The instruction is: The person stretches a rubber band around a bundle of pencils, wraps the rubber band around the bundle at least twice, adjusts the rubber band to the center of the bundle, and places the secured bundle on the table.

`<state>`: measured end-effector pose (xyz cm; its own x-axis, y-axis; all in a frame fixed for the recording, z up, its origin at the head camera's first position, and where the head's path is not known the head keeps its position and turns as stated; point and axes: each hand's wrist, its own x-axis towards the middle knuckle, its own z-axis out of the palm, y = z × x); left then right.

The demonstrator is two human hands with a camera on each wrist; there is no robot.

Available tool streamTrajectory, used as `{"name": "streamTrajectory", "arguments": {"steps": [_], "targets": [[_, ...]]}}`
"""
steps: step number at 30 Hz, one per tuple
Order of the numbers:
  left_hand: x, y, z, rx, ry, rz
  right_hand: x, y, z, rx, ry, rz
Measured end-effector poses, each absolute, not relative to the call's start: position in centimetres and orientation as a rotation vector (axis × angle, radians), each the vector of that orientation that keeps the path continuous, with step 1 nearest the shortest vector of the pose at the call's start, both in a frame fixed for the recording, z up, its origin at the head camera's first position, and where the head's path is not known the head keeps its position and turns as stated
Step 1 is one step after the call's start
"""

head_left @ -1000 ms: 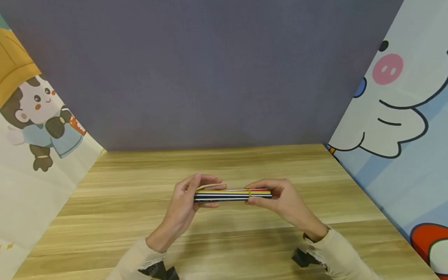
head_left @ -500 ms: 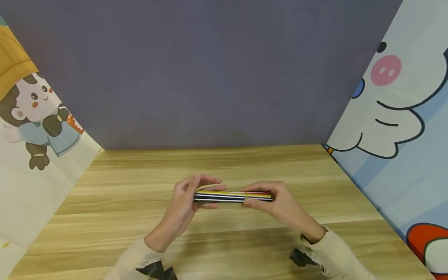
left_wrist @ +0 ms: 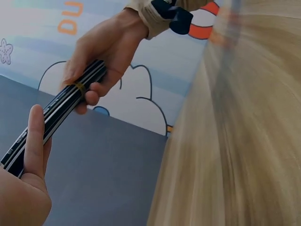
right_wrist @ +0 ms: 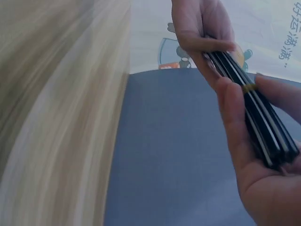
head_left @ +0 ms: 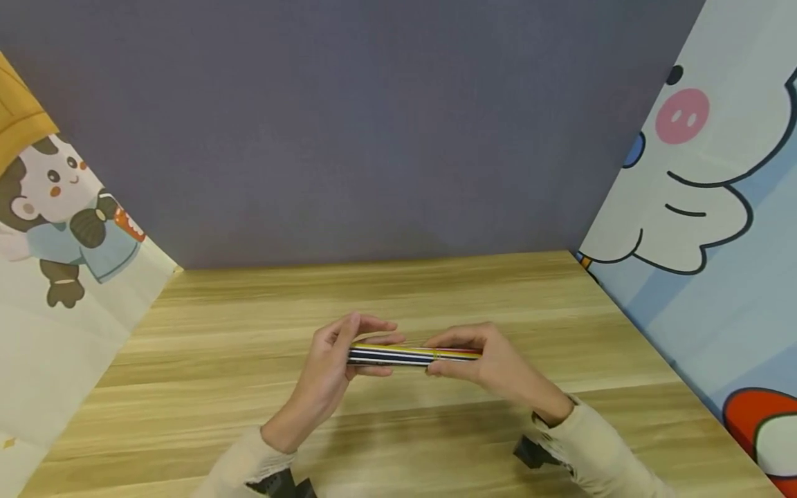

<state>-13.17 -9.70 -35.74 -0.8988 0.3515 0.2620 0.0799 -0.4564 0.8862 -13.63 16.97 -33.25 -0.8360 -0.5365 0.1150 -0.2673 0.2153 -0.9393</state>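
Observation:
Held level above the table is a bundle of striped pencils (head_left: 392, 355), dark and white with some yellow and red. A thin yellow rubber band (right_wrist: 249, 88) goes around it toward its right end. My left hand (head_left: 325, 361) holds the left end, thumb on the near side and fingers stretched along the far side and underneath. My right hand (head_left: 495, 361) grips the right part between thumb and fingers. In the left wrist view, its fingertips touch the rubber band (left_wrist: 79, 87). Small print shows on the pencils (left_wrist: 56, 104) there; the left palm hides their end.
A wood-grain table (head_left: 249, 401) lies under both hands. Behind it stands a grey panel (head_left: 373, 138). Cartoon-printed walls rise at the left (head_left: 75, 290) and right (head_left: 716, 311). Black wrist mounts (head_left: 532, 453) hang below the sleeves.
My right thumb and fingertips have shifted slightly left along the bundle, and the rubber band has moved a little left with them. My left hand keeps its hold. The head view has shifted slightly.

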Motion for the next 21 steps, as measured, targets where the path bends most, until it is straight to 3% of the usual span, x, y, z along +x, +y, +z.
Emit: {"name": "streamTrajectory", "arguments": {"steps": [8, 21], "targets": [[-13.3, -10.0, -35.6, 0.563, 1.535, 2.515, -13.9, 17.4, -33.1, -0.763, 2.333, -1.61], [-12.2, -8.1, -36.5, 0.674, 1.586, 2.411, -13.5, 16.6, -33.7, -0.817, 2.372, -1.436]]}}
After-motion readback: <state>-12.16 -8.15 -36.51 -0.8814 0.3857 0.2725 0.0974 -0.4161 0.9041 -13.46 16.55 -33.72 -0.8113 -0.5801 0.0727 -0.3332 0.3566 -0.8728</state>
